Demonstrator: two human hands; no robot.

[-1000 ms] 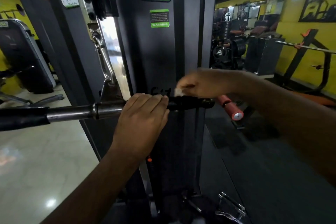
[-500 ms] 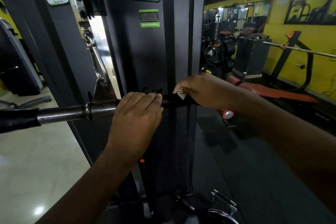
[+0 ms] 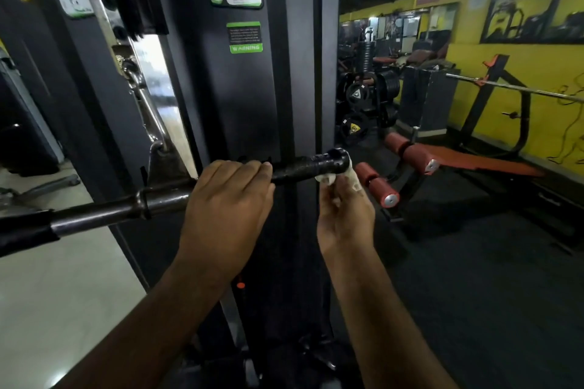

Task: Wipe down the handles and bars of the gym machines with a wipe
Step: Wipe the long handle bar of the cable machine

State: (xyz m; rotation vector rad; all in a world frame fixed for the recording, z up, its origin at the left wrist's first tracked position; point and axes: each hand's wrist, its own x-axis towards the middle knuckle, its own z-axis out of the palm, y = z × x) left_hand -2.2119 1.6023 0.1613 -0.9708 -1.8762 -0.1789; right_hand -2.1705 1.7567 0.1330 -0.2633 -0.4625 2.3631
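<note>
I have the left hand (image 3: pixel 226 215) wrapped over the top of the pull-down bar (image 3: pixel 126 205), its fingers curled round the steel close to where the black rubber grip (image 3: pixel 303 169) begins. Just right of that hand, the right hand (image 3: pixel 344 218) comes up from below with its palm turned toward me. Its fingertips pinch a crumpled white wipe (image 3: pixel 325 178) against the underside of the grip's outer end. The wipe sits at the very tip of the bar, touching the end cap. The view there is soft, so I cannot tell whether it wraps round the cap or only presses on it from beneath.

Left of the left hand the bar runs as bare metal to a second black sleeve (image 3: pixel 25 232). Up and to the left of that hand, a steel link (image 3: pixel 148 114) rises from the bar's centre bracket. Behind both hands stands the machine's dark upright (image 3: pixel 252 104) with a green warning sticker (image 3: pixel 245 37). Beyond the right hand lie red foam rollers (image 3: pixel 379 186) and a red bench (image 3: pixel 474 164). Weight plates (image 3: pixel 357 95) and a racked barbell (image 3: pixel 521 90) sit farther off by the yellow wall (image 3: pixel 537 66).
</note>
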